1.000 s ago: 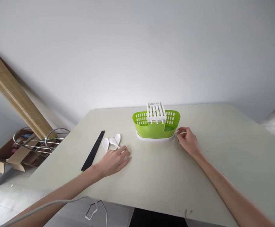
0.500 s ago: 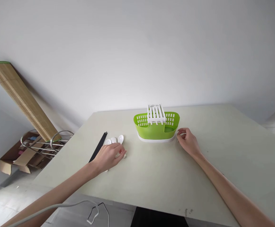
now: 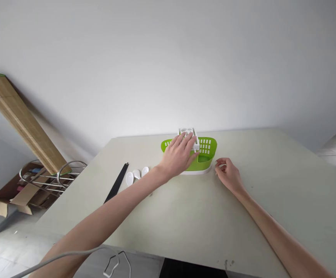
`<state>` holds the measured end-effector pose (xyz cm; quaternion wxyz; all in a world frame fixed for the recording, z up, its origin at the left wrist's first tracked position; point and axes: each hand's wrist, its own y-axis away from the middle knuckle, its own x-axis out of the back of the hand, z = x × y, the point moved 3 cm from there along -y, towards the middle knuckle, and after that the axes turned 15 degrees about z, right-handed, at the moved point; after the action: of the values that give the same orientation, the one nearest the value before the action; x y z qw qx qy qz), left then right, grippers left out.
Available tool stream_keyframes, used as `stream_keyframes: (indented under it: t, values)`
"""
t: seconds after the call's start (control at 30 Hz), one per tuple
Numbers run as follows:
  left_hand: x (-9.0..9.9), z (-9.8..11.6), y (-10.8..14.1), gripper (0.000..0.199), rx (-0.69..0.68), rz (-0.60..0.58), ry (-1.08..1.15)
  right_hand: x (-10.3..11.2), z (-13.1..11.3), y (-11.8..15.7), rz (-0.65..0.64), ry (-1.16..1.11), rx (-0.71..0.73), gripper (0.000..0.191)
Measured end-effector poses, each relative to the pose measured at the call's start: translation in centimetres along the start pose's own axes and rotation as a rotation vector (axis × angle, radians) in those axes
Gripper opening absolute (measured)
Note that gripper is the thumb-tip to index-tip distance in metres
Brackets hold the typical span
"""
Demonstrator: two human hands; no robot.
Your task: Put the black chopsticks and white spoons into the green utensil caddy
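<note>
My left hand (image 3: 178,153) reaches across the green plastic basket (image 3: 200,165), its palm down and fingers stretched over the white slotted rack (image 3: 196,146) at the basket's middle. Much of the rack and the basket's left front are hidden behind it; whether the fingertips press on the rack, I cannot tell. To the right of the basket, my right hand (image 3: 228,175) rests on the table with loosely curled fingers and a gap by the thumb. Nothing shows in it. White spoons (image 3: 129,178) lie left of the basket, their handles partly covered by my left forearm.
Black chopsticks (image 3: 117,183) lie on the pale table (image 3: 202,220) left of the spoons. The wall stands behind. On the floor at left are a metal rack (image 3: 50,183), a cardboard box (image 3: 1,206) and a leaning bamboo mat roll (image 3: 26,125). A cable (image 3: 66,254) crosses below my left arm.
My left hand has moved from above the spoons to the right, onto the basket's rack area, and its fingers have straightened. The spoons show more fully. My right hand has stayed beside the basket.
</note>
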<state>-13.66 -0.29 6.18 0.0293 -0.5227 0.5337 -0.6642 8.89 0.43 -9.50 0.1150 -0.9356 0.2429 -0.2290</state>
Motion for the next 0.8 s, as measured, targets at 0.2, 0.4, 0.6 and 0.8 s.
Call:
stream_keyframes:
  t: [0.2,0.4,0.6,0.8]
  values:
    - [1.2,-7.8,0.3,0.051,0.046,-0.076,-0.045,0.4,-0.8,0.3,-0.021,0.018,-0.043,0.026]
    - [4.0,-16.3,2.3,0.055,0.158,-0.192,-0.117,0.3,-0.9,0.3,-0.029,0.002,-0.049,0.025]
    - [6.4,-20.7,4.8,0.056,0.266,-0.221,-0.187,0.2,-0.5,0.3,-0.025,0.009,-0.036,0.025]
    - [6.0,-16.5,6.0,0.055,0.297,0.023,-0.187,0.3,-0.4,0.3,-0.028,0.031,-0.042,0.026]
